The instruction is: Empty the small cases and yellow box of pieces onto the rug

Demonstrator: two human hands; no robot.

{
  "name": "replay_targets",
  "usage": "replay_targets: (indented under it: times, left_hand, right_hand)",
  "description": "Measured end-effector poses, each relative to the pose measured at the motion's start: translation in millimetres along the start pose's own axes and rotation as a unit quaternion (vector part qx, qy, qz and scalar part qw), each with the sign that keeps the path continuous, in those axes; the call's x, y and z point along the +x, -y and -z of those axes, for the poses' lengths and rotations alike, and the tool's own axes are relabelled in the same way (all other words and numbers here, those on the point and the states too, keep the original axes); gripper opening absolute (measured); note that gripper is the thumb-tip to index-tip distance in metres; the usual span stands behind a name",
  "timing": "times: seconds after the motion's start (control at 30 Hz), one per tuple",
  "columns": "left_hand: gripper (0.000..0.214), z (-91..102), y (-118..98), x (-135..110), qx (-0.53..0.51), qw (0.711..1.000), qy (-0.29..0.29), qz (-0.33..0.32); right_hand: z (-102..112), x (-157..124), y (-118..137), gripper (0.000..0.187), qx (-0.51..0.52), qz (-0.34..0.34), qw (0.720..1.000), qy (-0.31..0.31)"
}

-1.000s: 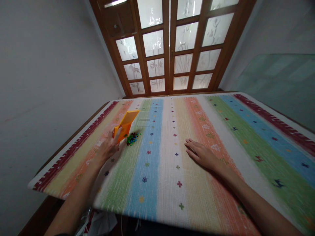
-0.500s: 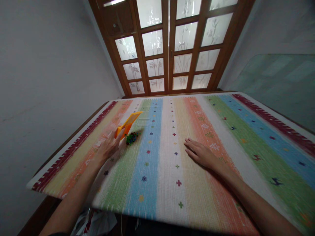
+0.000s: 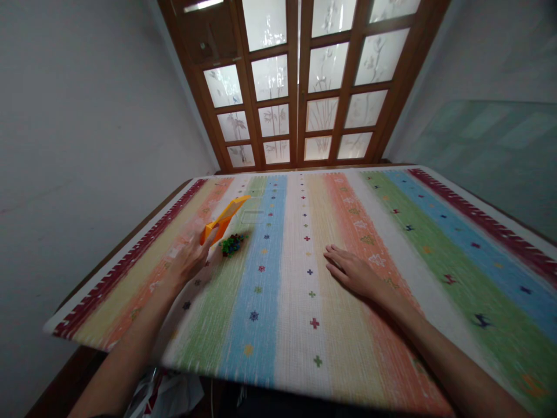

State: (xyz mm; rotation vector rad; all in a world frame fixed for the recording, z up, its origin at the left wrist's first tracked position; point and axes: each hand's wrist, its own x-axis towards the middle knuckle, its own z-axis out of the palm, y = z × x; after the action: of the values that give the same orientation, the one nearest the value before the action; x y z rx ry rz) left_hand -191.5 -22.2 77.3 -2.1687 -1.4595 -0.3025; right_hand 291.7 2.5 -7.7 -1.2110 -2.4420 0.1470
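Note:
On the left side of the table, my left hand [image 3: 195,255] is closed around the near end of an orange box [image 3: 213,231], whose flap or lid stands tilted up and away. Beside the box lies a small heap of green, blue and red pieces [image 3: 232,245], too small to make out singly. Just beyond the heap is the faint outline of a clear, flat thing [image 3: 253,216]. My right hand [image 3: 348,266] rests on the cloth right of the middle, palm down, fingers stretched out, holding nothing.
A striped tablecloth [image 3: 296,325] with small printed figures covers the table. Wooden doors with glass panes [image 3: 300,104] stand behind it. A pale translucent panel [image 3: 496,157] is at the right wall. Below the near edge hangs or lies a white plastic bag [image 3: 174,395].

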Motion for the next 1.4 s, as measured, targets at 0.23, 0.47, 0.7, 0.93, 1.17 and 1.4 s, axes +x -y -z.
replay_targets:
  times: [0.23, 0.47, 0.7, 0.93, 1.17, 1.4]
  left_hand:
    - [0.089, 24.8, -10.5, 5.7, -0.115, 0.987, -0.102, 0.034]
    - [0.106, 26.9, -82.9, 22.7, -0.438, 0.893, -0.024, 0.099]
    - [0.122, -0.2, -158.5, 44.8, -0.774, 0.610, 0.157, 0.067]
    - [0.101, -15.3, -154.4, 50.3, -0.624, 0.769, 0.140, -0.002]
    - [0.060, -32.2, -96.9, 17.4, -0.295, 0.949, 0.064, 0.092]
    - [0.077, -59.7, -75.0, 15.8, -0.198, 0.940, 0.086, 0.264]
  right_hand:
    - [6.3, 4.1, -0.1, 0.041, -0.011, 0.007, 1.000, 0.022]
    - [33.5, 27.8, 66.9, 0.040, -0.015, 0.126, 0.991, -0.043]
    - [36.0, 31.1, 106.3, 0.021, -0.078, 0.224, 0.971, 0.011]
    - [9.7, 23.7, 87.1, 0.019, -0.063, 0.212, 0.972, 0.075]
    - [3.3, 46.3, 67.8, 0.021, -0.052, 0.163, 0.981, 0.092]
    - [-4.9, 84.7, 51.1, 0.014, -0.058, 0.135, 0.985, 0.093]
